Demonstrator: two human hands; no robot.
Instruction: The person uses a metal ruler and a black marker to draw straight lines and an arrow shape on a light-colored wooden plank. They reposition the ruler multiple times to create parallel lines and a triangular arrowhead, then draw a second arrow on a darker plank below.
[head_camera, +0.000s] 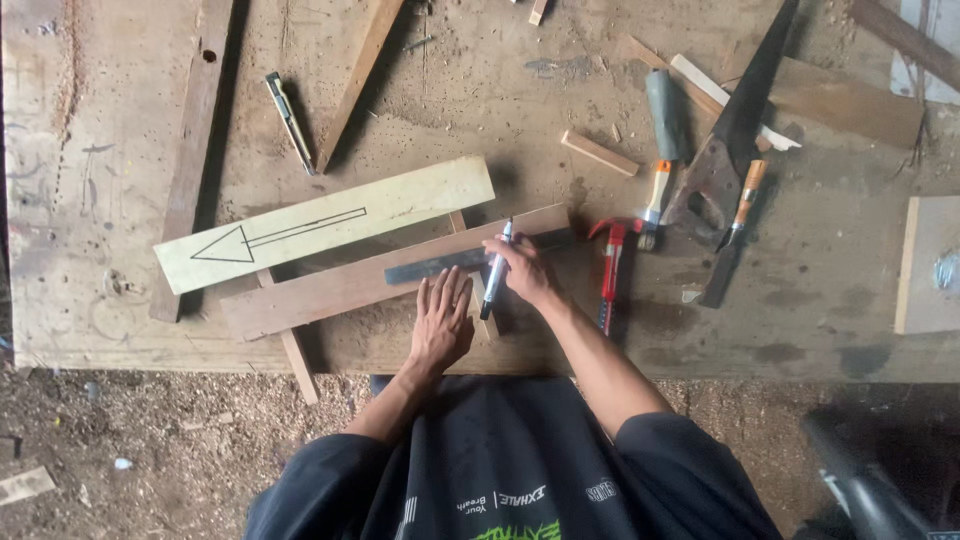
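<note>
Wooden workbench (100, 330) is holding everything. Nearest, the left hand (441, 318) is lying flat with fingers spread, pressing on a brown plank (330, 290). Just beside it, the right hand (524, 270) is pinching a marker pen (496, 270) against a dark metal ruler (435, 266) on that plank. Farther off, a pale board (420, 195) with a drawn arrow is lying. A handsaw (735, 130) is resting far right.
</note>
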